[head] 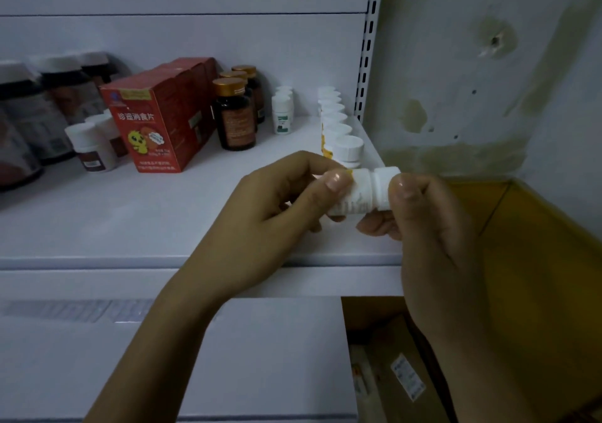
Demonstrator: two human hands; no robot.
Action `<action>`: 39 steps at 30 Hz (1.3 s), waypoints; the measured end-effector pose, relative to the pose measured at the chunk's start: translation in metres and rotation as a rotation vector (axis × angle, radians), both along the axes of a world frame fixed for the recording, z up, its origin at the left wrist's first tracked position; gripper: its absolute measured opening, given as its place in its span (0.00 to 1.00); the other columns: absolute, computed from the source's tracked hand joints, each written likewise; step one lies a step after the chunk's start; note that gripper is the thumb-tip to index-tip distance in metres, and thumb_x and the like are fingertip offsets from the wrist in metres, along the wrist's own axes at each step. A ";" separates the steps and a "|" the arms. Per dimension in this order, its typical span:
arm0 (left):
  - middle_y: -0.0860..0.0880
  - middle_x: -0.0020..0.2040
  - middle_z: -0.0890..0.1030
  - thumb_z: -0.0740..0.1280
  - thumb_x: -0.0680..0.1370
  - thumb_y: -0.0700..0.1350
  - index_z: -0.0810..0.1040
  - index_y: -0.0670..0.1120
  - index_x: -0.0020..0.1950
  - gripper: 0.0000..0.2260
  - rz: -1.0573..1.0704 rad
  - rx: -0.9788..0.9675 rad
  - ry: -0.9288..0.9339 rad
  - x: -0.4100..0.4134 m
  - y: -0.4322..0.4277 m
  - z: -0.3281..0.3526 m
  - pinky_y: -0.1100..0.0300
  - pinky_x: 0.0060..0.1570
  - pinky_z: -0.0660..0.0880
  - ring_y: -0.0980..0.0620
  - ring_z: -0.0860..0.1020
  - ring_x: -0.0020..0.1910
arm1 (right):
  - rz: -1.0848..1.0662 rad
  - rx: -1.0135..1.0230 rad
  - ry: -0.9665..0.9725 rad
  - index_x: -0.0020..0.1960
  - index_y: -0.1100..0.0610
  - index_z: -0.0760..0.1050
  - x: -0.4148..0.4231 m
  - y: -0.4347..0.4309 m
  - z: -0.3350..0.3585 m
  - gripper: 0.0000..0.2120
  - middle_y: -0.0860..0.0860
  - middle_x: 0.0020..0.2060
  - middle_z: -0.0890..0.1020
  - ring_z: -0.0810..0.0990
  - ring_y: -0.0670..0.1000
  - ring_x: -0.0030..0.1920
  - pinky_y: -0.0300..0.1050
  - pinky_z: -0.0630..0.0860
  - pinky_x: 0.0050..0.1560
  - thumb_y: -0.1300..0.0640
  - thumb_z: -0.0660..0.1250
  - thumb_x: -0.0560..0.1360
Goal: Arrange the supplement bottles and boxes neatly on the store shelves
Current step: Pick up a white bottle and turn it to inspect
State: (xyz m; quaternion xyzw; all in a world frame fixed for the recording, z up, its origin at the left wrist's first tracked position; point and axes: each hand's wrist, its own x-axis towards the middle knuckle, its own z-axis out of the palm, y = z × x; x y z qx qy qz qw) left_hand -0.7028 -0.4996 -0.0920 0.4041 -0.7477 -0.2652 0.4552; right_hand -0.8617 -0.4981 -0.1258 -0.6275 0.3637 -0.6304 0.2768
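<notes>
**Grip.** The left hand [277, 201] is curling its thumb and fingers round the body of a small white plastic bottle with a white screw cap [361, 191]. The right hand [423, 224] is pinching the cap end between thumb and curled fingers. Both hands are closed on the bottle, which is lying sideways between them. It is hanging clear above the front right corner of the white metal shelf [130, 220].

**Risks, as judged.** The right fingers are bearing on the cap alone, so a twist could be loosening it. In turning upright, the smooth body could be slipping from the left fingers. Just beyond the fingertips, a single-file row of white-capped, yellow-labelled bottles [338, 129] is running back along the shelf's right edge. A careless set-down could be toppling the front one, or sending it off the edge into the yellow cardboard box [537, 243] below the right hand.

**Surroundings.** Farther left of the left fingers are standing:
- small white bottles [282, 113]
- amber bottles with gold caps [234, 113]
- red cardboard boxes [153, 126]
- large dark jars [26, 119]

None is blocking the way to the row's front.
</notes>
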 end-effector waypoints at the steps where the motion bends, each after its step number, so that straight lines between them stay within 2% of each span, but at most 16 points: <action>1: 0.51 0.43 0.82 0.63 0.76 0.55 0.78 0.50 0.55 0.13 -0.018 -0.001 0.013 0.000 0.001 0.001 0.57 0.38 0.77 0.51 0.80 0.40 | -0.001 0.009 -0.015 0.46 0.50 0.74 0.000 0.000 0.000 0.14 0.48 0.37 0.82 0.81 0.44 0.38 0.28 0.72 0.37 0.42 0.55 0.75; 3: 0.50 0.46 0.82 0.66 0.73 0.55 0.76 0.51 0.58 0.15 -0.029 -0.034 0.007 0.002 0.001 0.001 0.51 0.39 0.78 0.47 0.80 0.41 | 0.000 0.015 -0.037 0.46 0.48 0.73 0.000 -0.001 0.000 0.14 0.47 0.39 0.82 0.81 0.44 0.38 0.28 0.73 0.36 0.41 0.55 0.74; 5: 0.51 0.47 0.81 0.67 0.73 0.55 0.76 0.53 0.59 0.16 -0.029 -0.064 -0.020 0.002 0.001 0.001 0.50 0.39 0.78 0.46 0.79 0.43 | -0.012 0.012 -0.038 0.46 0.47 0.73 0.000 -0.001 -0.002 0.13 0.45 0.40 0.82 0.82 0.43 0.39 0.28 0.74 0.37 0.41 0.55 0.74; 10: 0.56 0.53 0.79 0.66 0.75 0.52 0.73 0.55 0.65 0.18 -0.059 -0.120 -0.062 0.002 0.003 0.002 0.55 0.40 0.79 0.47 0.78 0.43 | -0.070 -0.039 -0.049 0.44 0.46 0.70 0.004 0.000 -0.003 0.10 0.33 0.38 0.80 0.80 0.35 0.39 0.25 0.72 0.34 0.42 0.54 0.73; 13: 0.57 0.53 0.79 0.68 0.75 0.50 0.74 0.53 0.65 0.18 -0.092 -0.128 -0.080 0.002 0.004 0.002 0.55 0.41 0.79 0.47 0.79 0.45 | -0.108 -0.067 -0.042 0.43 0.45 0.69 0.007 0.000 -0.002 0.08 0.30 0.36 0.78 0.78 0.32 0.37 0.24 0.70 0.31 0.44 0.54 0.74; 16: 0.56 0.52 0.79 0.69 0.74 0.48 0.73 0.52 0.64 0.19 -0.125 -0.150 -0.083 0.000 0.004 0.001 0.58 0.39 0.78 0.48 0.79 0.43 | -0.119 -0.050 -0.062 0.41 0.45 0.70 0.007 -0.001 0.000 0.07 0.30 0.35 0.79 0.79 0.32 0.37 0.24 0.71 0.30 0.47 0.57 0.77; 20: 0.61 0.48 0.79 0.70 0.75 0.47 0.72 0.53 0.65 0.19 -0.193 -0.146 -0.065 0.002 0.002 -0.002 0.67 0.39 0.74 0.54 0.78 0.39 | -0.164 0.000 -0.123 0.40 0.48 0.73 0.011 0.000 0.003 0.10 0.36 0.33 0.80 0.80 0.35 0.35 0.27 0.72 0.30 0.48 0.56 0.75; 22: 0.62 0.50 0.79 0.69 0.76 0.49 0.72 0.54 0.66 0.19 -0.205 -0.160 -0.081 0.003 0.001 -0.003 0.68 0.39 0.73 0.57 0.78 0.40 | -0.221 0.009 -0.126 0.40 0.48 0.74 0.013 0.000 0.006 0.10 0.38 0.33 0.81 0.80 0.37 0.35 0.29 0.73 0.30 0.47 0.57 0.74; 24: 0.60 0.51 0.80 0.67 0.75 0.56 0.70 0.57 0.65 0.20 -0.212 -0.175 -0.118 0.004 0.001 -0.006 0.68 0.37 0.74 0.59 0.79 0.40 | -0.278 0.020 -0.122 0.39 0.47 0.74 0.015 0.000 0.005 0.10 0.40 0.33 0.81 0.80 0.40 0.36 0.36 0.77 0.31 0.46 0.58 0.73; 26: 0.58 0.51 0.81 0.63 0.74 0.62 0.67 0.59 0.65 0.20 -0.196 -0.241 -0.191 0.004 0.001 -0.010 0.68 0.35 0.73 0.60 0.78 0.38 | -0.313 0.042 -0.142 0.39 0.48 0.75 0.018 0.002 0.005 0.10 0.41 0.33 0.81 0.81 0.42 0.36 0.41 0.78 0.32 0.46 0.58 0.73; 30: 0.55 0.48 0.83 0.60 0.75 0.60 0.68 0.57 0.65 0.19 -0.150 -0.496 -0.280 0.006 0.003 -0.015 0.77 0.35 0.63 0.61 0.74 0.38 | -0.345 0.019 -0.140 0.39 0.52 0.73 0.023 0.025 0.010 0.12 0.42 0.31 0.80 0.79 0.39 0.32 0.32 0.75 0.32 0.46 0.62 0.78; 33: 0.54 0.48 0.83 0.61 0.76 0.57 0.69 0.54 0.66 0.19 -0.302 -0.685 -0.244 0.005 0.007 -0.020 0.81 0.38 0.62 0.56 0.74 0.48 | -0.498 0.011 -0.141 0.40 0.51 0.72 0.023 0.071 0.004 0.10 0.43 0.31 0.78 0.77 0.38 0.32 0.30 0.75 0.33 0.51 0.59 0.79; 34: 0.54 0.49 0.82 0.61 0.77 0.56 0.68 0.55 0.67 0.19 -0.421 -0.664 -0.209 0.002 0.012 -0.026 0.80 0.40 0.65 0.57 0.75 0.48 | -0.557 0.033 -0.157 0.40 0.51 0.73 0.022 0.093 -0.001 0.09 0.42 0.31 0.79 0.77 0.39 0.31 0.32 0.74 0.32 0.50 0.60 0.78; 36: 0.60 0.52 0.78 0.62 0.76 0.56 0.67 0.58 0.67 0.19 -0.684 -0.489 -0.136 -0.009 0.031 -0.048 0.74 0.40 0.73 0.59 0.77 0.47 | -0.628 0.132 -0.196 0.39 0.52 0.73 0.019 0.141 -0.020 0.09 0.42 0.31 0.79 0.76 0.42 0.30 0.36 0.73 0.29 0.49 0.63 0.75; 39: 0.68 0.53 0.77 0.64 0.74 0.59 0.66 0.66 0.63 0.18 -1.024 -0.070 -0.102 -0.026 0.086 -0.101 0.67 0.46 0.77 0.62 0.79 0.51 | -0.728 0.377 -0.336 0.41 0.57 0.74 0.020 0.218 -0.062 0.12 0.49 0.30 0.78 0.75 0.49 0.29 0.41 0.72 0.29 0.48 0.63 0.72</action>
